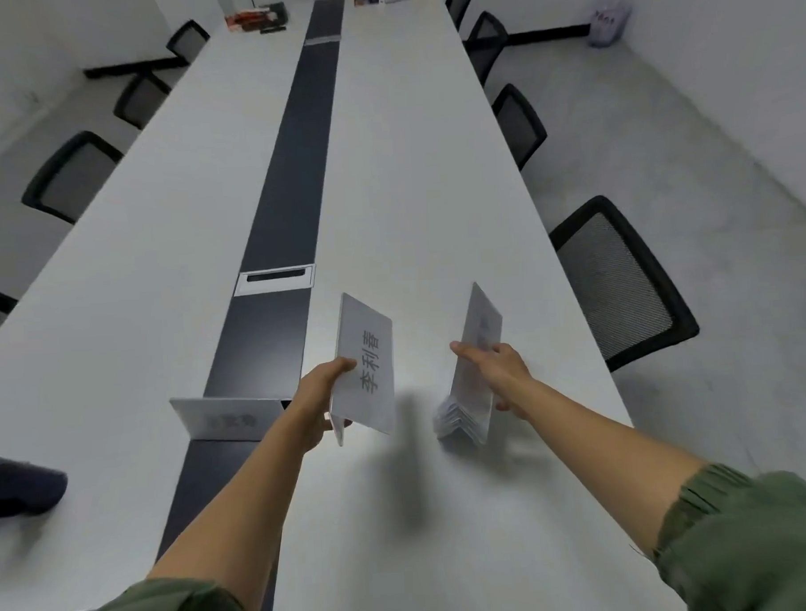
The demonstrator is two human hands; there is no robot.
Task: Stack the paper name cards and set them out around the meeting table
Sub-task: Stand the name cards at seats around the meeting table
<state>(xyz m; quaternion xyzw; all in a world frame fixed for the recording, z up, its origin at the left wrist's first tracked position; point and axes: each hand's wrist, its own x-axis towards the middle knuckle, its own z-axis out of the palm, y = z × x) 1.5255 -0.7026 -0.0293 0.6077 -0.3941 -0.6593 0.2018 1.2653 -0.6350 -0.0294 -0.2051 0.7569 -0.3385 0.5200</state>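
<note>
A long white meeting table (409,166) with a dark centre strip (289,171) runs down a pale-walled room, with black mesh chairs (622,282) along both sides. Over its near end, the left hand (324,392) pinches one folded name card (364,367) (large printed characters), thumb on top. The right hand (496,370) grips a stack of cards (473,380). One standing card (226,417) sits on the strip.

1 name card (226,417) on meeting table (410,189)

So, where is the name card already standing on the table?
Head view: the standing name card straddles the dark centre strip, left of the left hand.
</note>
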